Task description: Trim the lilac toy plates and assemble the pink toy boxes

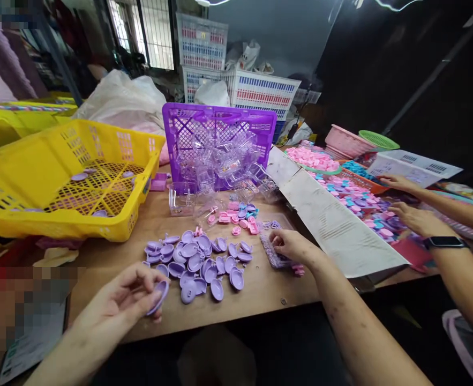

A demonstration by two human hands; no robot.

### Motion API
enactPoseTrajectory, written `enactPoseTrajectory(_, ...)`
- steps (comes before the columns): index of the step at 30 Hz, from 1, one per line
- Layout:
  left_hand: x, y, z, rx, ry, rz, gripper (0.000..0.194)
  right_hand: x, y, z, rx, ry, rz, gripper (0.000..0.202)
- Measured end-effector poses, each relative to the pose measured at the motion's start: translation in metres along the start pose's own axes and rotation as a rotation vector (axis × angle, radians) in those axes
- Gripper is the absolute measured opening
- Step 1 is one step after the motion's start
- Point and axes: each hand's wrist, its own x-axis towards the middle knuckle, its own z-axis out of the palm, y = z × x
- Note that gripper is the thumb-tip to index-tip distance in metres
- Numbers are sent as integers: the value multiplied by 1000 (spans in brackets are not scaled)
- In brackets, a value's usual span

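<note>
At a wooden desk (pixel 244 305), a person's left hand (pixel 134 295) pinches a purple oval piece (pixel 159 297) beside a pile of similar pieces (pixel 196 261); the right hand (pixel 294 246) dips its fingertips into a small tray (pixel 279 266) of tiny purple parts.

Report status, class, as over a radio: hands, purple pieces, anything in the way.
Left hand pinching one purple piece. Right hand at tray, grip unclear. Purple pile between hands. Clear packs behind pile, blocking neither hand.

Dimly lit, bright window (pixel 158 35), stretched edges, pixelated patches
</note>
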Motion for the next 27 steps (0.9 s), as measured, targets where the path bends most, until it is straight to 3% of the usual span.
enactPoseTrajectory(4,-6,5,11,-128,-60,11,33,-5,-1,-3,13,154,4,5)
enactPoseTrajectory(6,-13,12,18,-142,-56,22,25,-16,1,-9,51,250,9,14)
enactPoseTrajectory(9,-23,22,30,-131,-74,93,30,-47,-1,-17,166,361,-31,24)
enactPoseTrajectory(11,-27,31,37,-65,-90,191,28,-79,-13,-16,379,390,-146,31)
enactPoseTrajectory(14,-32,45,45,67,-125,342,22,-130,-52,-4,730,333,-331,38)
enactPoseTrajectory(19,-43,53,55,197,-219,496,37,-182,-120,25,877,148,-525,18)
enactPoseTrajectory(23,-54,48,57,335,-203,652,47,-198,-138,32,998,27,-583,25)
enactPoseTrajectory(27,-68,49,55,395,-151,678,22,-209,-142,43,1085,89,-512,23)
